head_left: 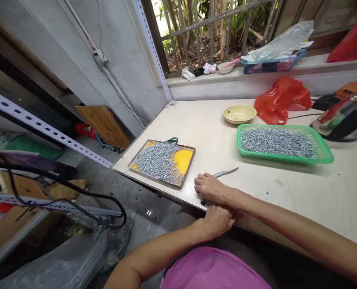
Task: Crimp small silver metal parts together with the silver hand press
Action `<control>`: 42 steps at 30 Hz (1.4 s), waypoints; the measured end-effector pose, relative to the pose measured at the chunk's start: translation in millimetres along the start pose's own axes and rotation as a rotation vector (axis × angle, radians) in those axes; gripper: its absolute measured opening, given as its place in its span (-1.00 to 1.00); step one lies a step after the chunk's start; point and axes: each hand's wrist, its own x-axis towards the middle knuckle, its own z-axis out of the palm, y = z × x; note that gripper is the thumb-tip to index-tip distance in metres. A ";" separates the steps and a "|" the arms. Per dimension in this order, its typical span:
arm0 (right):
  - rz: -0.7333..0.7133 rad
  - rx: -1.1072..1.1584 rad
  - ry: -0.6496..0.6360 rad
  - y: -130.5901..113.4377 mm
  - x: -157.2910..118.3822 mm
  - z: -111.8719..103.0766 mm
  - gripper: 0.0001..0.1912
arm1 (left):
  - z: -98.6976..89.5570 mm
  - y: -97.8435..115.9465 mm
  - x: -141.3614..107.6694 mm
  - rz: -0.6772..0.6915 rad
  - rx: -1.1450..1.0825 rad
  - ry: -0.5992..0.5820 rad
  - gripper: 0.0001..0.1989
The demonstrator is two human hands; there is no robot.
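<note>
My right hand [210, 188] rests at the table's front edge with its fingers curled down. What is under the fingers is hidden. A slim, curved grey tool [226, 172] sticks out beyond the knuckles; whether it is gripped or just lies there I cannot tell. Small black parts [202, 202] lie by the fingertips. Just below, at the table edge, my left hand [219, 220] is closed, partly under the right wrist, its contents out of sight. Left of the hands, a shallow brown-rimmed tray [190, 154] with a yellow bottom holds many small silvery metal pins or screws.
A green plastic basket [327, 154] full of similar metal pieces stands at the right. Behind it are a cream bowl [239, 114], a red plastic bag [282, 100] and a shiny kettle-like appliance [347, 118]. Green-handled scissors [172, 140] lie behind the tray.
</note>
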 end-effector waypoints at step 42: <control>0.919 0.061 0.221 48.6 -188.0 -3.8 -0.75 | -149.5 -51.6 31.7 -0.708 -0.713 0.001 -0.54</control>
